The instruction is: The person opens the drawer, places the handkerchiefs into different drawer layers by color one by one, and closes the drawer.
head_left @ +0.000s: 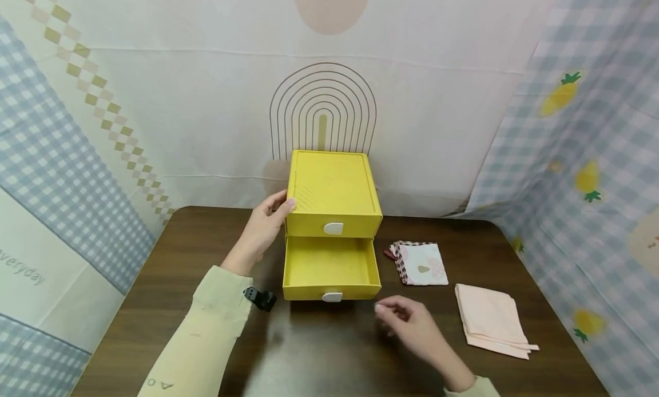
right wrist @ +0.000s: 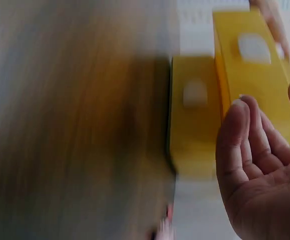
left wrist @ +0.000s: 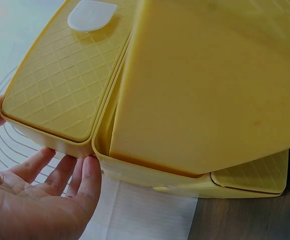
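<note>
A yellow drawer cabinet (head_left: 334, 182) stands at the back of the table. Its upper drawer front (head_left: 306, 225) is closed, while the drawer below (head_left: 332, 293) is pulled out, with a bare floor inside. My left hand (head_left: 262, 225) holds the cabinet's upper left side, thumb over the top edge and fingertips against the side wall. In the left wrist view another closed drawer front (left wrist: 255, 175) shows beneath the pulled-out one. Just off the open drawer's front right corner, my right hand (head_left: 412, 328) hovers with loosely curled fingers and nothing in them.
Right of the cabinet lies a folded patterned cloth (head_left: 424, 265) with a checked edge. Nearer the right table edge is a folded pink cloth (head_left: 491, 317). A printed curtain (head_left: 216, 111) hangs close behind the cabinet and along both sides of the brown table (head_left: 319, 351).
</note>
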`<move>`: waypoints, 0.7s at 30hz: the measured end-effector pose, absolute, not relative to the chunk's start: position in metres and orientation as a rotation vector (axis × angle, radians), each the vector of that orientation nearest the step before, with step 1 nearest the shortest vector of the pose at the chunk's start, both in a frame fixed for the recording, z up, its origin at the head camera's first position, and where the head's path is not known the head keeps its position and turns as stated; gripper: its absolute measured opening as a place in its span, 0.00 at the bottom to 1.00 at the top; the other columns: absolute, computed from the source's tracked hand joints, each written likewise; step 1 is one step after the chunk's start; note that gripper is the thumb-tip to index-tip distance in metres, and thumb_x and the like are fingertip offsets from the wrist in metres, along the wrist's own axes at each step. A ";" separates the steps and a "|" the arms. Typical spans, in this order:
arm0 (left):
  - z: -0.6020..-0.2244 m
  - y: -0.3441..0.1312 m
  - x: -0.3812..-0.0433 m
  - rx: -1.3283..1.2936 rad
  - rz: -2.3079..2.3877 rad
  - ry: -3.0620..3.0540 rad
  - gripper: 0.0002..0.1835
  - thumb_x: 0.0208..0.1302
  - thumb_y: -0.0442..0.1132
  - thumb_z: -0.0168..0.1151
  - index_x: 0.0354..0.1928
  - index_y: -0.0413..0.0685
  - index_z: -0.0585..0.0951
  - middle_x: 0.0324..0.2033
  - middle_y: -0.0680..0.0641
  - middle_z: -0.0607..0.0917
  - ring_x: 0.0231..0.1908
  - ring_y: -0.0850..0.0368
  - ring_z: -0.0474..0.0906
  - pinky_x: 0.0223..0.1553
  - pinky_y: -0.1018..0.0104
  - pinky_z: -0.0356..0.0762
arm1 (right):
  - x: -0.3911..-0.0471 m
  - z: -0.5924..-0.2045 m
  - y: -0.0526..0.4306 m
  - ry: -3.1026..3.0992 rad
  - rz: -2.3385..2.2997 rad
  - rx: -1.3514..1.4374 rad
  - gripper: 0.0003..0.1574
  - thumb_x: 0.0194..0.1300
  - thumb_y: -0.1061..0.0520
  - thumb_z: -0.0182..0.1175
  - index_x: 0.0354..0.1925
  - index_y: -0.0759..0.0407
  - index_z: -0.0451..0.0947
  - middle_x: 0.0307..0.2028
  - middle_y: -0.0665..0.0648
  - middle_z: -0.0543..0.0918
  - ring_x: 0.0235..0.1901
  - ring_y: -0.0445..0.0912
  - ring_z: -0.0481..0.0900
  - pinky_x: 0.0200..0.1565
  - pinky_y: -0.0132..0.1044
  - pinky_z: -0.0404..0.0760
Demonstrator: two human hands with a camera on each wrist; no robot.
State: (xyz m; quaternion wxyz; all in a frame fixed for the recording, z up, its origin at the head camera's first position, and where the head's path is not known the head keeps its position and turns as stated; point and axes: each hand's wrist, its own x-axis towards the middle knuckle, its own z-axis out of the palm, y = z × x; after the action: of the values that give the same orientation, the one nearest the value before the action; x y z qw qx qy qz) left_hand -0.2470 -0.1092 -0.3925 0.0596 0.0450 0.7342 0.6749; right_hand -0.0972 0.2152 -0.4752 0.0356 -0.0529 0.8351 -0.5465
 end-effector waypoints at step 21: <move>-0.390 -0.108 -0.246 0.139 2.039 2.235 0.38 0.62 0.65 0.58 0.71 0.61 0.66 0.63 0.53 0.70 0.60 0.54 0.68 0.63 0.54 0.65 | -0.092 -0.483 0.397 3.087 -1.024 0.445 0.48 0.63 0.35 0.61 0.64 0.70 0.66 0.55 0.73 0.74 0.51 0.64 0.75 0.45 0.48 0.79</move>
State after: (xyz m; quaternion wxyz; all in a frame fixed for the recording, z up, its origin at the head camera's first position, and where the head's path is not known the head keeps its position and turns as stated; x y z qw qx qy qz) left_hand -0.2458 -0.1082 -0.3903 0.0567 0.0458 0.7368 0.6722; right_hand -0.0924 0.3972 -0.4829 -0.0708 0.1352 0.9380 -0.3112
